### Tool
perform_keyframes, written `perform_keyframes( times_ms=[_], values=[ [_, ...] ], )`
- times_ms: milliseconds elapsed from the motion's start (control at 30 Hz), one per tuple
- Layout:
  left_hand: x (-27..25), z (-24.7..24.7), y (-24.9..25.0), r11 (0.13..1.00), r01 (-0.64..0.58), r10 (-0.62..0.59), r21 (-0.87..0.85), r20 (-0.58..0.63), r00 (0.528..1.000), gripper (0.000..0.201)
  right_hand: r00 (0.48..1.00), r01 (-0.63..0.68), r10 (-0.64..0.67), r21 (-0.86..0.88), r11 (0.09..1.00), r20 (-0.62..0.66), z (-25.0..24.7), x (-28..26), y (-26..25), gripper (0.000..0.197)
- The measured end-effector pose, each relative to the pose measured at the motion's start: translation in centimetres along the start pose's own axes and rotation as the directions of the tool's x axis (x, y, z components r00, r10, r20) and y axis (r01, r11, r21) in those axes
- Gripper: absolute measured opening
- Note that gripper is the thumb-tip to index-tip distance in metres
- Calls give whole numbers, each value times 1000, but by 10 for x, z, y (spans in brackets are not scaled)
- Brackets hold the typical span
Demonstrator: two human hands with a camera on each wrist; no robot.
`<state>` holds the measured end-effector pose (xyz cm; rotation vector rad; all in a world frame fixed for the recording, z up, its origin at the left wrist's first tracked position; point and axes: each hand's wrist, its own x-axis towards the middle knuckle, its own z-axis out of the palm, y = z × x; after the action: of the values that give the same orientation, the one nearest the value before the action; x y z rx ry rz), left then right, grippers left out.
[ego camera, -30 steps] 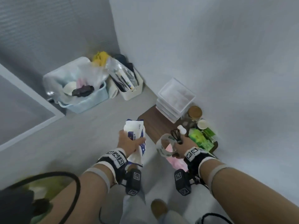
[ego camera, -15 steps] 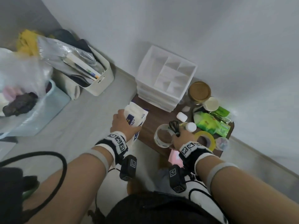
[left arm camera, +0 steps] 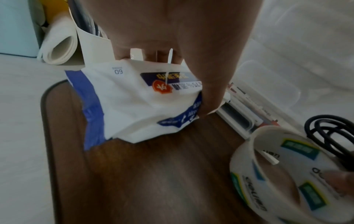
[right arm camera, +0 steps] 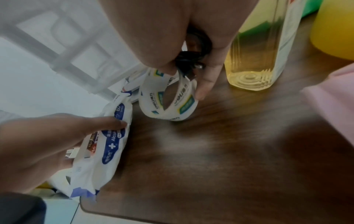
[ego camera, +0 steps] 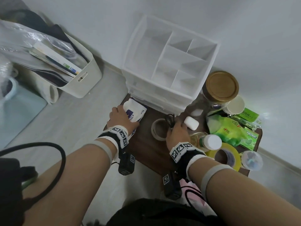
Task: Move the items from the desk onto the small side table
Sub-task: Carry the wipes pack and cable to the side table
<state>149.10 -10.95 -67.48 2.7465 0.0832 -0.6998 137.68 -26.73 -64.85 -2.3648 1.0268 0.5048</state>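
Observation:
My left hand (ego camera: 119, 115) grips a white and blue wet-wipe pack (ego camera: 134, 112) (left arm camera: 141, 97) (right arm camera: 103, 136), whose lower end touches the far left corner of the dark wooden side table (ego camera: 146, 149) (left arm camera: 153, 174). The right hand (ego camera: 176, 132) holds a white tape roll (ego camera: 158, 129) (right arm camera: 168, 98) (left arm camera: 277, 174) together with a coiled black cable (ego camera: 169, 120) (left arm camera: 329, 136). The roll stands on its edge on the table, and the cable is tucked in my palm.
A white plastic drawer organiser (ego camera: 169, 66) stands at the table's back. To the right are a white case (ego camera: 191, 123), a bottle of yellow liquid (ego camera: 205, 141) (right arm camera: 256, 53), yellow tape (ego camera: 228, 154), green packets (ego camera: 231, 129), a brown-lidded jar (ego camera: 222, 86). A white bin (ego camera: 81, 75) stands on the floor at left.
The view has closed in on the side table. Both hands have come down: the wipe pack now touches the table's corner and the tape roll rests on the tabletop.

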Motion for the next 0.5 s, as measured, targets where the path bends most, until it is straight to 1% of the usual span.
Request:
perform_keyframes(
  times_ms=[100,167,200,267,300,333,367,400,433,467,500],
  values=[
    [4,8,-1,1000,17,-18,-27,-44,999,92,999,4,-4,-8,1000,-33,6,9,0,40],
    [4,9,-2,997,14,-19,-78,-53,998,102,998,16,-16,-6,1000,-59,3,4,-2,40],
    [2,8,-4,995,13,-18,-101,-44,999,108,995,26,-29,-27,999,-98,1,-2,-3,38],
    [-4,3,-8,993,11,-13,-117,-17,1000,115,982,85,-92,-50,995,-167,-5,-15,-4,36],
    [-7,1,-12,993,9,-10,-119,-8,1000,117,976,145,-152,-56,988,-154,-7,-22,-5,36],
    [-12,-1,-16,993,8,-8,-121,-3,1000,117,970,221,-227,-76,972,-87,-7,-29,-7,36],
    [-17,-3,-20,992,5,-6,-127,-9,1000,117,954,299,-299,-123,946,19,-4,-35,-9,35],
    [-20,-5,-24,990,2,-4,-142,-17,1000,116,928,369,-349,-176,913,133,-1,-38,-12,34],
    [-24,-5,-31,986,8,-11,-167,-16,1000,114,901,415,-363,-223,882,238,5,-42,-14,32],
    [-27,-6,-36,980,10,-13,-197,-17,1000,111,881,432,-351,-241,869,316,9,-45,-16,31],
    [-29,-7,-40,975,0,-6,-223,-25,1000,108,876,421,-318,-252,871,362,13,-45,-16,31]
  ],
)
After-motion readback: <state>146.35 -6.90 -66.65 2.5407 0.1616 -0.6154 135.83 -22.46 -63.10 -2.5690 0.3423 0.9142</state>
